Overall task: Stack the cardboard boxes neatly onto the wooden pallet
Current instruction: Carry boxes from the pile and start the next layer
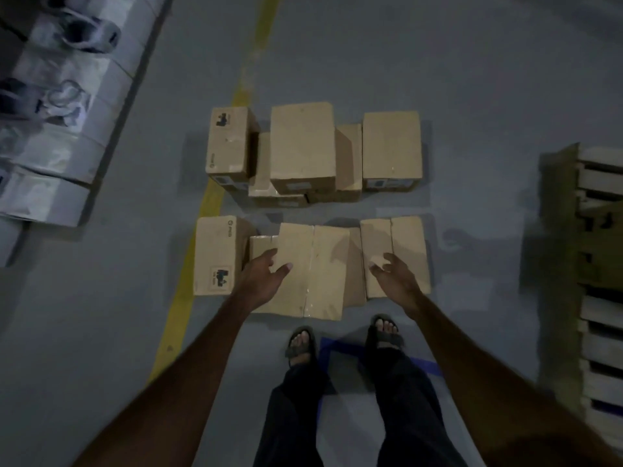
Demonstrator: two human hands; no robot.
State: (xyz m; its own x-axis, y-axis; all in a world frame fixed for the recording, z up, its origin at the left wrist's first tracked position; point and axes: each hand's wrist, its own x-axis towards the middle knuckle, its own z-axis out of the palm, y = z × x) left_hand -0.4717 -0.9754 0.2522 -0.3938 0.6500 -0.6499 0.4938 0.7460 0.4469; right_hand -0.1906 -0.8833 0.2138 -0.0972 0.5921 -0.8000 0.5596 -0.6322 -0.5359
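A person is standing on a grey floor (472, 79), looking down at two rows of cardboard boxes, both arms reaching forward. The left hand (261, 276) is hovering at the left edge of the nearest big box (312, 271), the one with a taped seam running down its top; the fingers are lying loosely spread, gripping nothing, and whether they are touching the cardboard I cannot tell. The right hand (392, 269) is hanging over the neighbouring seamed box (401, 241) to the right, its fingers loosely curled and holding nothing. A box with a printed label (217, 256) is sitting at the left end of the near row, overlapping the yellow floor line (199, 230). The far row is showing a tall plain box (302, 146) in the middle, a labelled one (229, 144) to its left and another plain box (391, 148) to its right, with lower boxes wedged between them. The wooden pallet (600, 332) is lying at the right edge of the view, well apart from the boxes, with a piece of cardboard (596, 241) resting on its slats. Two sandalled feet (344, 335) are planted just behind the near row, beside a blue tape mark (428, 365). Pale wrapped packages (57, 129) are lining the upper left corner.
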